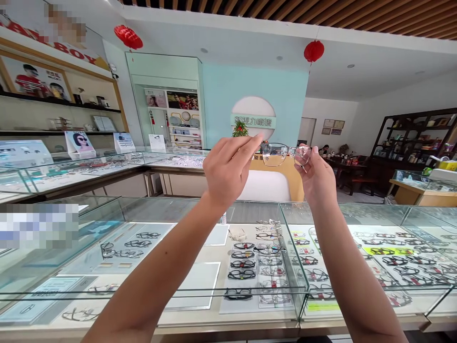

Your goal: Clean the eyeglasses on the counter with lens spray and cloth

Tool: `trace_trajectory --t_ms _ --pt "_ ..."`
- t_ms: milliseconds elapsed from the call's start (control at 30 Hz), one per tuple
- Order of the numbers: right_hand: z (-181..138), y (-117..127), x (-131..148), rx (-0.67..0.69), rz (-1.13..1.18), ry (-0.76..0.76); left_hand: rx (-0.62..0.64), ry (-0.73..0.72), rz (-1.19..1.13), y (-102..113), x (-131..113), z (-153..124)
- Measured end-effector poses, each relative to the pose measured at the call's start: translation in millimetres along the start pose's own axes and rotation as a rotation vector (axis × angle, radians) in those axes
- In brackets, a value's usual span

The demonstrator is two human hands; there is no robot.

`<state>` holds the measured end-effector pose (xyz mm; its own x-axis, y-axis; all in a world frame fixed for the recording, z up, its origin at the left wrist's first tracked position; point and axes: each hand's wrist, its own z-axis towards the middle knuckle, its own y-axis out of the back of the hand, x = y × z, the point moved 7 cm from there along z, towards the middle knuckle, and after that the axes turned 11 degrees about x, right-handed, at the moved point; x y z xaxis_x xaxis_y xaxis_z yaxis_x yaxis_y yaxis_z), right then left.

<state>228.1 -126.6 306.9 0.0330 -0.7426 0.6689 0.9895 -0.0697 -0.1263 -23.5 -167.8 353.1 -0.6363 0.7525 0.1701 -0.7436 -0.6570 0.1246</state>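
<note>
A pair of eyeglasses with a thin metal frame and clear lenses is raised in front of me, above the glass display counter. The fingers of my left hand close on its left end, near the hinge. At the other end, my right hand pinches the right lens rim, with fingertips showing through and below the lens. The temples are mostly hidden by my hands and cannot be made out clearly.
Below my arms stands a glass display counter holding rows of spectacle frames. Another glass counter runs along the left. A person sits at a dark table far right. Red lanterns hang overhead.
</note>
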Motion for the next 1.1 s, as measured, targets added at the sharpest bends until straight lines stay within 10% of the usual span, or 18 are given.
trace_trajectory --t_ms 400,833,1100 --pt "-48 -24 48 -0.375 -0.124 0.274 -0.138 0.276 -0.712 -25 36 -17" --pt "-7 -15 -20 -0.200 0.200 -0.242 -0.079 0.451 -0.461 -24 48 -26" --pt "-21 -12 -1 -0.277 0.064 0.070 -0.119 0.484 -0.724 -35 46 -42"
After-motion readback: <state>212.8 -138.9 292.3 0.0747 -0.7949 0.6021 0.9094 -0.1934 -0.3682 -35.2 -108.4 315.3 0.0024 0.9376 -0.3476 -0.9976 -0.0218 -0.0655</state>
